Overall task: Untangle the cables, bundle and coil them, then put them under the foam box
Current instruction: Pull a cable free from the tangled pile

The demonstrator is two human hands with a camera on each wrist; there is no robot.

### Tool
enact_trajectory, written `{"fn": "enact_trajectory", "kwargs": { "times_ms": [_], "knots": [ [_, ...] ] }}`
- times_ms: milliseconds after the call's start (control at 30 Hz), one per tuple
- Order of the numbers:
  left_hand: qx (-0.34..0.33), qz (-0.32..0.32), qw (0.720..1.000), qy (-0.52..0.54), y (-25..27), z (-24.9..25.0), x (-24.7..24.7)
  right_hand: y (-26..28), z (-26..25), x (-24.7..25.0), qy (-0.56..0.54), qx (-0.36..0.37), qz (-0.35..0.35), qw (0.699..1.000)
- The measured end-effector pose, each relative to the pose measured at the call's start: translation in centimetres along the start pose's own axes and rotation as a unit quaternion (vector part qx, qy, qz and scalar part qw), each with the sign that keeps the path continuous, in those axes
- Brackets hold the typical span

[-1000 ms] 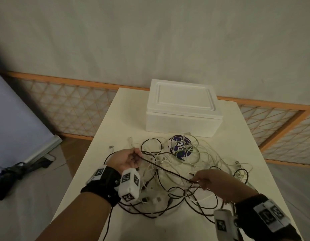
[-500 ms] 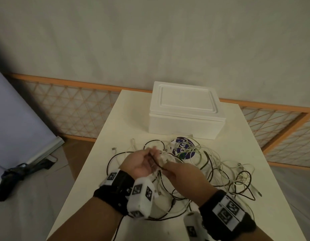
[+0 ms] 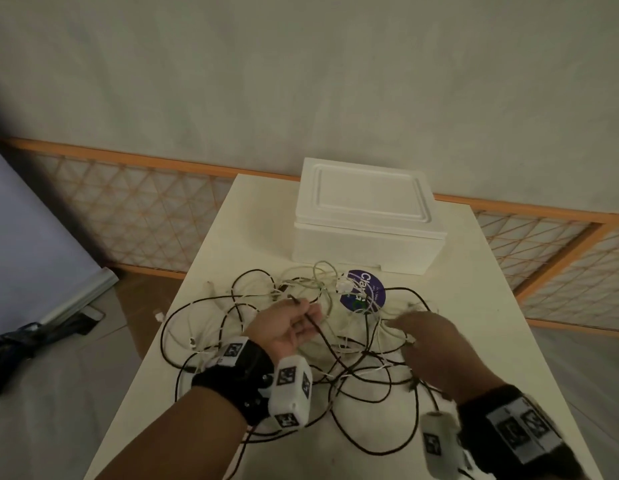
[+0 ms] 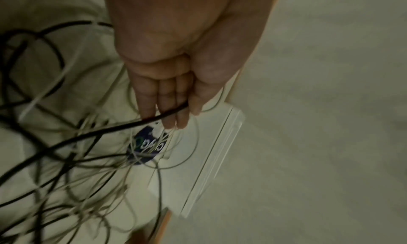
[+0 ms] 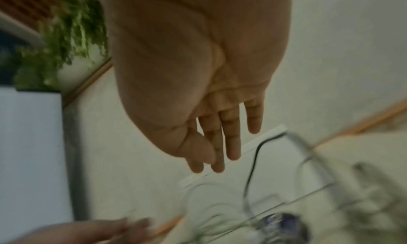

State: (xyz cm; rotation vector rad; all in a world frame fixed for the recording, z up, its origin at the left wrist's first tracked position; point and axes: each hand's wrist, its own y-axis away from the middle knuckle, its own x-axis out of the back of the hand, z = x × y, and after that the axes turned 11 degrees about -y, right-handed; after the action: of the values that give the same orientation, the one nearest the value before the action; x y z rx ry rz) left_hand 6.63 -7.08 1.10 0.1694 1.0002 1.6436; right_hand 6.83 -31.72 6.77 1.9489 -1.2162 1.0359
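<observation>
One white table (image 3: pixel 474 341) carries everything: the closed foam box (image 3: pixel 367 223) at its far end, and nearer you the tangle of black and white cables (image 3: pixel 353 344), spread loose, not under the box. Among them lies a purple round label (image 3: pixel 365 292) whose writing begins "Cla"; the rest is unreadable. Your left hand (image 3: pixel 287 329) pinches one black cable (image 4: pixel 123 127) between thumb and fingers. Your right hand (image 3: pixel 436 348) hangs over the tangle, fingers straight, holding nothing.
</observation>
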Motion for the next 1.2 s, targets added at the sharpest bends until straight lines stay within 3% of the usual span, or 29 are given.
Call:
{"fn": "enact_trajectory", "kwargs": {
  "times_ms": [100,167,267,533,667,733,800,867,1000,1100,1200],
  "knots": [
    [-0.005,-0.027,1.0,-0.007,0.9,-1.2,-2.3,-1.5,-4.9,-2.8,-0.08,0.016,-0.057,0.995],
    [-0.011,-0.034,0.999,-0.012,1.2,-1.5,-3.0,-2.4,-6.2,-4.8,-0.12,0.012,-0.046,0.992],
    [0.012,-0.036,0.999,-0.022,1.3,-1.2,-2.3,-3.2,-5.7,-5.8,-0.115,-0.01,-0.041,0.992],
    [0.055,0.026,0.996,0.069,0.8,-0.3,-0.6,-2.0,-2.7,-3.1,-0.046,0.05,-0.173,0.983],
    [0.062,0.02,0.998,0.009,0.9,-1.4,-1.3,-1.5,-1.6,-1.3,-0.052,0.034,-0.13,0.989],
    [0.047,0.002,0.998,-0.028,0.9,-1.5,-1.8,-1.7,-1.3,-1.2,-0.072,0.008,-0.088,0.994],
    [0.02,-0.033,0.995,-0.088,1.1,-1.3,-2.2,-1.9,-1.6,-1.6,-0.107,-0.005,-0.089,0.99],
    [-0.02,-0.074,0.978,-0.194,1.5,-1.3,-2.6,-1.9,-2.4,-2.4,-0.147,0.002,-0.088,0.985],
    [-0.072,-0.154,0.909,-0.38,2.2,-1.9,-3.3,-2.5,-3.1,-3.6,-0.17,0.03,-0.091,0.981],
    [-0.074,-0.18,0.888,-0.418,2.6,-1.5,-3.3,-3.0,-2.5,-3.2,-0.116,0.012,-0.088,0.989],
    [-0.081,-0.194,0.857,-0.47,2.9,-0.6,-3.1,-3.9,-1.4,-2.4,-0.128,-0.06,-0.037,0.989]
  ]
}}
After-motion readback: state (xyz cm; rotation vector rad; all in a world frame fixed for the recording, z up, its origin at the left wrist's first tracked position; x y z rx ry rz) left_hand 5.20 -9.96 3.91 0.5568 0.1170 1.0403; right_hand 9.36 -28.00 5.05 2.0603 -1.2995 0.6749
